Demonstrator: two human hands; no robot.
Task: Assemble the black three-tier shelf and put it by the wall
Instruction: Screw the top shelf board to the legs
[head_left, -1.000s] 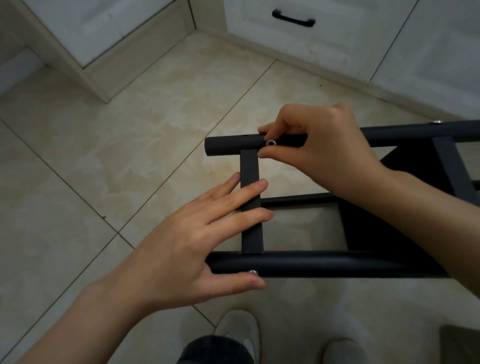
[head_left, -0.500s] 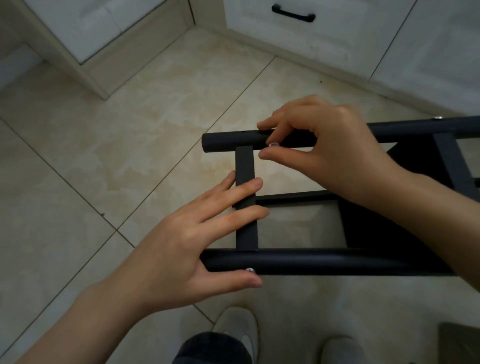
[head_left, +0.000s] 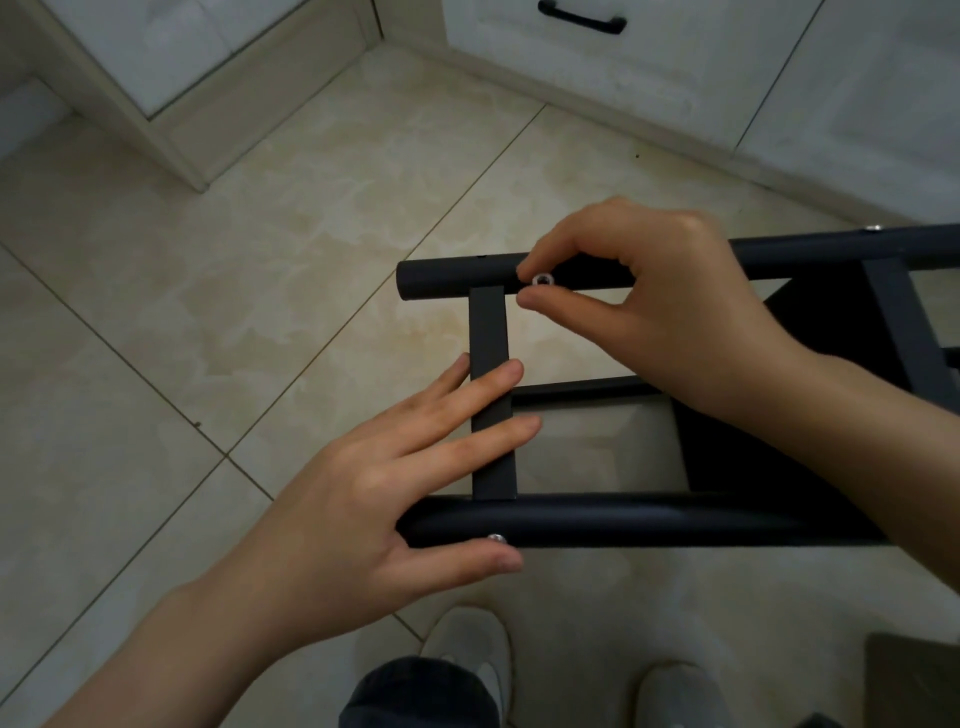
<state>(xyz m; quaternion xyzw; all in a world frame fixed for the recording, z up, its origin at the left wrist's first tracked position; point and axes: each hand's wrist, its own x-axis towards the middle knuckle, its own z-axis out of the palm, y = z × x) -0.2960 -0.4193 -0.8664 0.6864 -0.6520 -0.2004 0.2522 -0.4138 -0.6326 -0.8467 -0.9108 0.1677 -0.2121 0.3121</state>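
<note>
The black shelf frame (head_left: 649, 522) lies on its side over the tiled floor, with two round tubes joined by a flat crossbar (head_left: 488, 332). My right hand (head_left: 654, 306) pinches a small silver screw (head_left: 543, 279) between thumb and forefinger at the far tube (head_left: 447, 278). My left hand (head_left: 379, 483) lies with straight fingers across the crossbar, its thumb under the near tube beside another silver screw (head_left: 496, 538). A black shelf panel (head_left: 789, 410) shows behind my right forearm.
White cabinets (head_left: 649, 78) with a black handle (head_left: 582, 23) line the far side, and another cabinet corner (head_left: 182, 104) stands at the upper left. My two shoes (head_left: 467, 649) are below the frame. A dark object (head_left: 914, 675) sits at the bottom right corner.
My right fingers have shifted slightly on the screw at the far tube. The frame and my left hand have stayed almost still.
</note>
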